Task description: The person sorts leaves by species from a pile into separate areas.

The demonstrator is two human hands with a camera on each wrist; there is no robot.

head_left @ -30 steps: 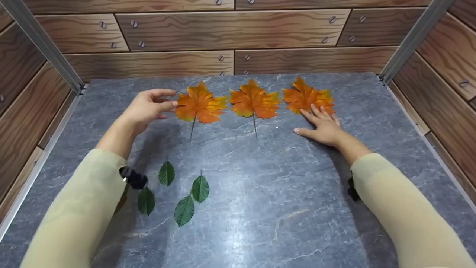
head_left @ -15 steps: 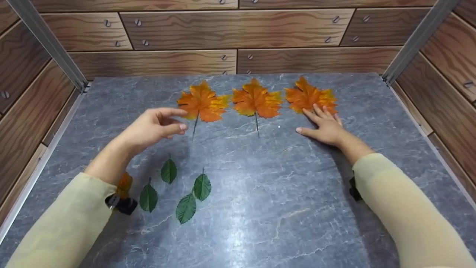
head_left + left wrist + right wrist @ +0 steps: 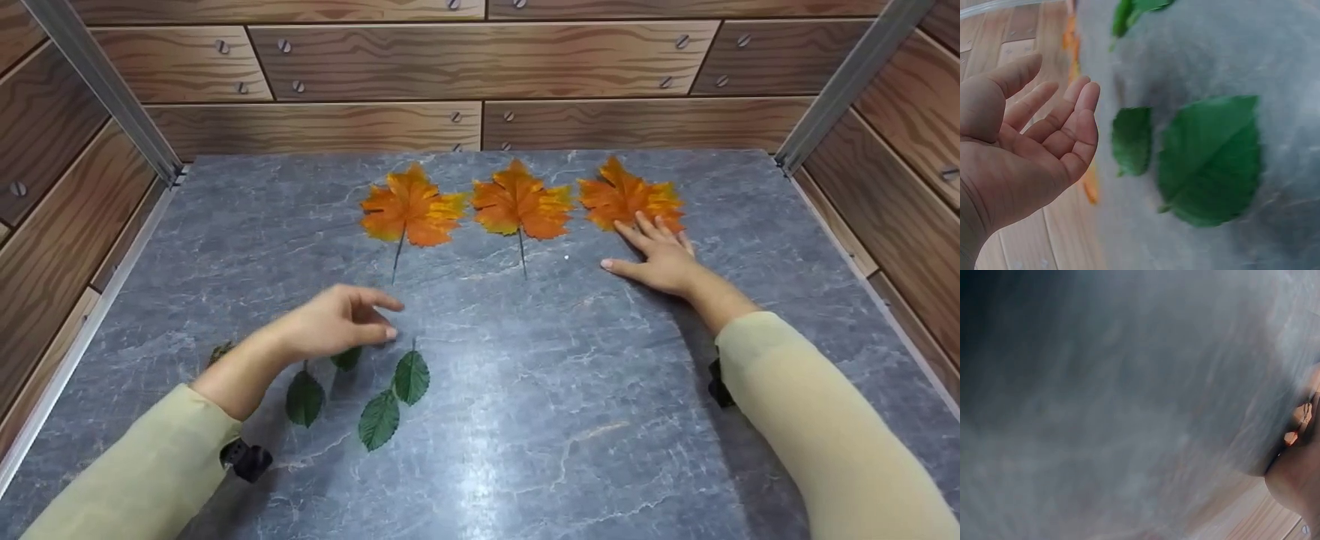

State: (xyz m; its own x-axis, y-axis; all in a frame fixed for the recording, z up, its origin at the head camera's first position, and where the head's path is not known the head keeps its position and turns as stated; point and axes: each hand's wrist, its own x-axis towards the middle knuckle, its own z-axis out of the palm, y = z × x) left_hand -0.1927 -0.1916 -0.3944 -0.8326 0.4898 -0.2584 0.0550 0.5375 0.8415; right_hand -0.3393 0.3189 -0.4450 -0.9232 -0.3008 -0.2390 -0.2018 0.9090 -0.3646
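Observation:
In the head view, my left hand (image 3: 337,322) hovers above the green leaves with nothing in its loosely bent fingers. It partly covers one green leaf (image 3: 346,358); another green leaf (image 3: 304,398) lies near the wrist. Two more, an upper green leaf (image 3: 412,376) and a lower green leaf (image 3: 379,420), touch end to end. My right hand (image 3: 656,259) lies spread, its fingertips resting on the right orange maple leaf (image 3: 628,196) and hiding its lower part. The left maple leaf (image 3: 412,206) and middle maple leaf (image 3: 519,201) lie beside it in a row, stems toward me.
A grey marbled tabletop (image 3: 562,420) carries all the leaves. Wood-patterned panels (image 3: 480,60) enclose the back and both sides, with metal posts at the back corners. Something brownish (image 3: 220,352) shows partly behind my left forearm.
My left hand has left the left maple leaf and come back toward me, over the green leaves, holding nothing. My right hand has stayed on the right maple leaf.

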